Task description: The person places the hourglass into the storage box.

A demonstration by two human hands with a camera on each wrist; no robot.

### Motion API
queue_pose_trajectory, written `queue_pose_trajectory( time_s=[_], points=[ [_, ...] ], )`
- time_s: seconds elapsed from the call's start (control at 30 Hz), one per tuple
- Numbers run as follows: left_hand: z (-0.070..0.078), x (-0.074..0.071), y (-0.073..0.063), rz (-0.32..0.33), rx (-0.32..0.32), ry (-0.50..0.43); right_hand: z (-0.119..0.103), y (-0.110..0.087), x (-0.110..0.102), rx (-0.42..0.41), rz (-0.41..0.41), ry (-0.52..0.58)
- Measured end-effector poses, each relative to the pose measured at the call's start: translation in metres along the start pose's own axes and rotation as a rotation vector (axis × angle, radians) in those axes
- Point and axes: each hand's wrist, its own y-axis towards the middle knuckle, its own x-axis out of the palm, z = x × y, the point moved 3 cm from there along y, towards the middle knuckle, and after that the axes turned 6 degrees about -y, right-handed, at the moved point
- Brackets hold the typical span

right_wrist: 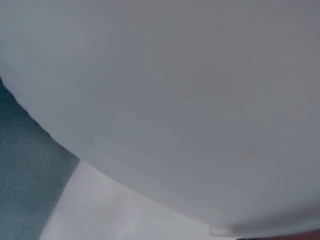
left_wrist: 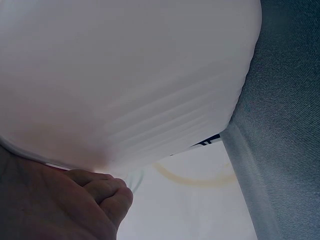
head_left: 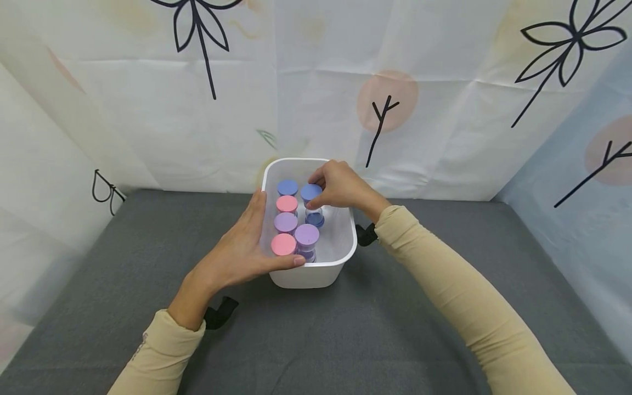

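Note:
A white plastic bin [head_left: 344, 241] stands on the grey cloth, holding several small clear jars with coloured caps. My left hand [head_left: 242, 244] rests along its left side, fingers straight by the wall and thumb over the front rim. In the left wrist view, the fingers [left_wrist: 105, 192] lie at the bin's rim. My right hand [head_left: 340, 186] reaches inside and pinches a blue-capped jar [head_left: 311, 192] between thumb and fingers. Blue also shows low in its clear body. Just in front is a purple-capped jar [head_left: 307, 235]. The right wrist view shows mostly the bin's outer wall [right_wrist: 160, 100].
Along the bin's left side run another blue-capped jar [head_left: 287, 187], a pink one [head_left: 287, 204], a second purple one [head_left: 286, 223] and another pink one [head_left: 283, 244]. Grey cloth [head_left: 395, 323] covers the table. A white patterned curtain [head_left: 316, 109] hangs behind.

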Motion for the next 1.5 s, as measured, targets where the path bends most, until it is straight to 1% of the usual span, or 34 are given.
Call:
queue_pose_trajectory(
  time_s=[0.2,0.37,0.6,0.77,1.17,1.3,1.4,1.5],
  points=[
    [0.0,0.0,0.0,0.004,-0.005,0.002,-0.001,0.003,0.005,0.0,0.016,-0.082],
    [-0.001,0.001,0.0,0.003,-0.007,0.008,-0.002,0.004,0.007,-0.022,0.027,-0.128],
    [-0.001,0.001,0.001,0.013,0.016,0.004,-0.003,0.006,0.01,-0.074,0.033,-0.174],
    [0.0,0.002,0.001,0.013,0.021,0.005,-0.003,0.007,0.012,-0.1,0.043,-0.201],
    [-0.001,0.002,0.0,-0.003,-0.012,0.014,-0.002,0.009,0.016,-0.108,0.061,-0.225],
    [0.0,0.001,0.0,0.002,0.001,0.013,-0.002,0.009,0.016,-0.114,0.072,-0.246],
    [0.0,0.001,0.001,0.005,0.01,0.01,-0.002,0.009,0.016,-0.108,0.065,-0.255],
    [0.0,0.001,0.001,0.012,0.024,0.004,-0.002,0.007,0.014,-0.073,0.063,-0.242]
  ],
)
